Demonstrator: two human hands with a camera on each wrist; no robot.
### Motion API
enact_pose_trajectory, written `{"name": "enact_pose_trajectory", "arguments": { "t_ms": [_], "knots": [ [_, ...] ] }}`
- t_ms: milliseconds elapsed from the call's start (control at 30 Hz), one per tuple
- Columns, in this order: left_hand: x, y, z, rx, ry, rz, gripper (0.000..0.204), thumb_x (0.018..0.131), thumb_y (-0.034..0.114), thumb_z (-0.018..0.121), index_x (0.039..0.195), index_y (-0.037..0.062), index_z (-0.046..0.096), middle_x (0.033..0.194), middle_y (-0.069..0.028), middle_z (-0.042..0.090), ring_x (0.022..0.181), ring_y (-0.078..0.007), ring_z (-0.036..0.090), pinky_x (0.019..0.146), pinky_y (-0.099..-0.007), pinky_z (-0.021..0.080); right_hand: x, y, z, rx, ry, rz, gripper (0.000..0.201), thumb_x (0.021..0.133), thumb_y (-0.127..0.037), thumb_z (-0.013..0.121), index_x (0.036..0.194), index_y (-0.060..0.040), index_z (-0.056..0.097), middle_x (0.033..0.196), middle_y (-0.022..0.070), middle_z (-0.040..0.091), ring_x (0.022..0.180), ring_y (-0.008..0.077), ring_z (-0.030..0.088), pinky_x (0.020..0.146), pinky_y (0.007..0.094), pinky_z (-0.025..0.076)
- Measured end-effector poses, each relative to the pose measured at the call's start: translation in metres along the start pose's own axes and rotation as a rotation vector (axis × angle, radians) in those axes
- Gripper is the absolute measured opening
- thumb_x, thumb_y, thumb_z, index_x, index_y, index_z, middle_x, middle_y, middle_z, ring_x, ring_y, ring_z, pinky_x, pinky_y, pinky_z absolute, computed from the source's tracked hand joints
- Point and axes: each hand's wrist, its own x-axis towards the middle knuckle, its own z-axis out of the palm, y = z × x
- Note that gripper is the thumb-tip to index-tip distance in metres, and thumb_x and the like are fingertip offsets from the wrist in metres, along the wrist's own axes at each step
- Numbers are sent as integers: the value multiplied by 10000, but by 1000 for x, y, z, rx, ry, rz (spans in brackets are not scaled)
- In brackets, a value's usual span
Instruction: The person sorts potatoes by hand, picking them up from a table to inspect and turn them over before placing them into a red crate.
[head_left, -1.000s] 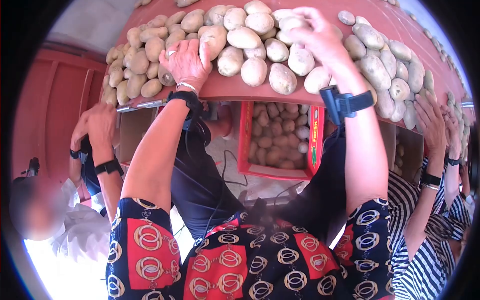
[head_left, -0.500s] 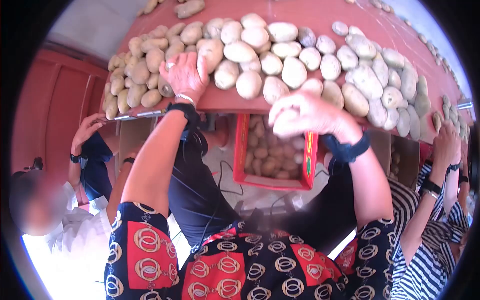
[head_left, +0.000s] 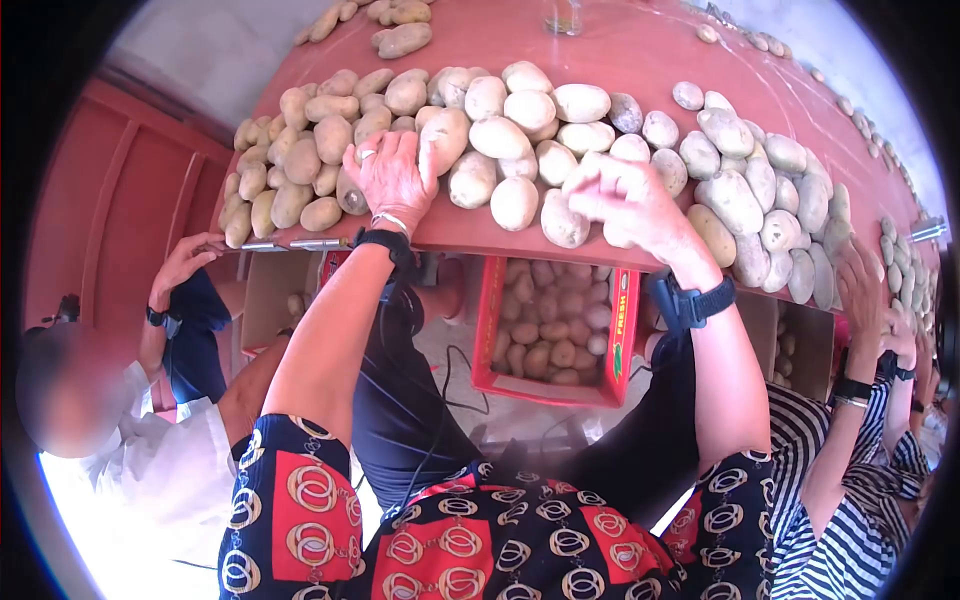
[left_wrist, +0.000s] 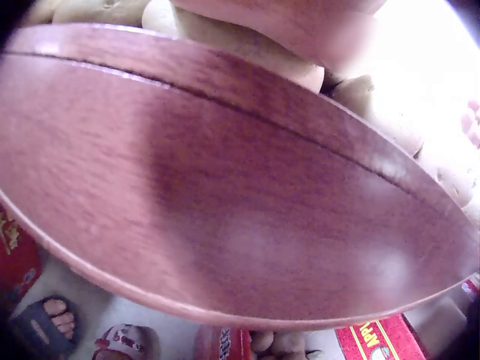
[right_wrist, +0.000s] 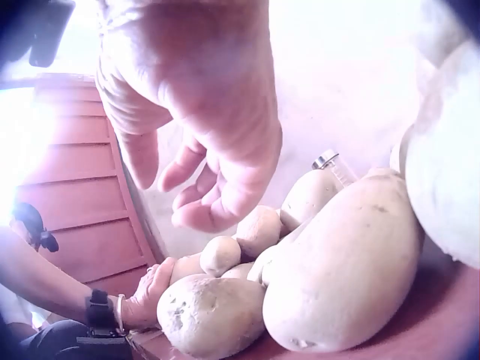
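Note:
My left hand (head_left: pixel 393 182) rests on the potatoes (head_left: pixel 290 200) at the table's front edge, its thumb beside a large pale potato (head_left: pixel 443 140). Only part of that hand (left_wrist: pixel 300 26) shows along the top of the left wrist view. Over the right part of the pile hovers my right hand (head_left: pixel 632 200), back upward, above a potato (head_left: pixel 565 218) near the edge. From the right wrist, the hand's (right_wrist: pixel 202 105) fingers hang loosely bent with nothing in them, and a long potato (right_wrist: pixel 345 270) lies close below.
Below the table (head_left: pixel 480 235) stands a red box (head_left: pixel 620 340) with potatoes in it. Brown cartons (head_left: pixel 265 300) flank it. Another pile of potatoes (head_left: pixel 780 210) lies to the right. A glass (head_left: pixel 563 17) stands farther back. People sit on both sides, one in a striped shirt (head_left: pixel 825 520).
My right hand went from the pile's far side down over the red box, fingers curled, then back up over the near potatoes, fingers looser. My left hand stays on the pile.

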Motion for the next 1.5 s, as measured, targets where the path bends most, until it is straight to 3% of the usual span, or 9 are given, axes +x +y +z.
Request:
{"name": "enact_pose_trajectory", "arguments": {
  "t_ms": [200,333,533,733,800,1067,1133,1167,1500],
  "knots": [
    [-1,-1,2,1,5,-16,237,849,338,496,833,139,624,905,-30,624,1024,-246,513,957,-519,248,38,9,15,-30,337,-296,398,844,-20,622,1235,-44,554,1161,46,598,1036,73,548,800,219,457],
    [-1,0,2,-22,-30,-37,261,842,369,516,821,138,636,919,-25,632,1049,-236,507,979,-528,228,65,8,38,-246,345,-585,483,802,-110,660,1257,-62,505,1238,148,534,1056,253,582,862,308,492],
    [-2,1,1,-11,-12,-31,243,858,328,473,879,143,630,962,-29,629,1060,-239,507,967,-506,241,92,28,54,-693,318,-428,511,813,-119,611,1303,-89,470,1402,185,378,1269,336,400,1024,402,373],
    [-2,1,-2,-27,-19,-19,250,862,332,471,871,137,627,958,-38,626,1047,-254,504,962,-502,246,90,10,48,-703,357,-520,410,787,-159,637,1177,-68,546,1266,136,493,1178,302,471,961,372,419],
    [-2,3,-1,-29,-15,-19,251,863,332,470,871,136,626,955,-40,625,1044,-257,503,960,-502,247,86,-4,46,-272,349,-204,374,745,-163,671,1095,-64,583,1124,112,553,1086,287,520,921,371,441],
    [-1,-3,4,22,-23,1,258,875,333,459,906,143,631,958,-32,627,1035,-266,514,955,-520,253,98,27,48,-753,546,-601,404,722,-97,662,1111,-71,557,964,165,594,987,323,576,900,405,451],
    [-3,-6,8,45,-22,21,260,881,333,453,919,148,632,961,-28,629,1036,-268,519,953,-529,255,91,12,51,-814,480,-458,388,715,-95,687,1081,-98,561,1080,139,590,1080,324,532,930,414,441],
    [-3,-7,10,66,-16,21,261,886,334,449,922,149,630,955,-27,631,1038,-267,523,951,-533,255,97,21,52,-788,570,-557,324,726,-110,684,1006,-47,532,937,173,599,897,354,600,747,441,500],
    [-3,-11,17,70,-30,26,293,894,348,416,897,156,637,959,-24,636,1025,-270,518,942,-536,256,86,8,57,-887,487,-258,378,730,-135,704,1053,-49,527,909,171,639,878,339,635,736,417,521]
  ]
}}
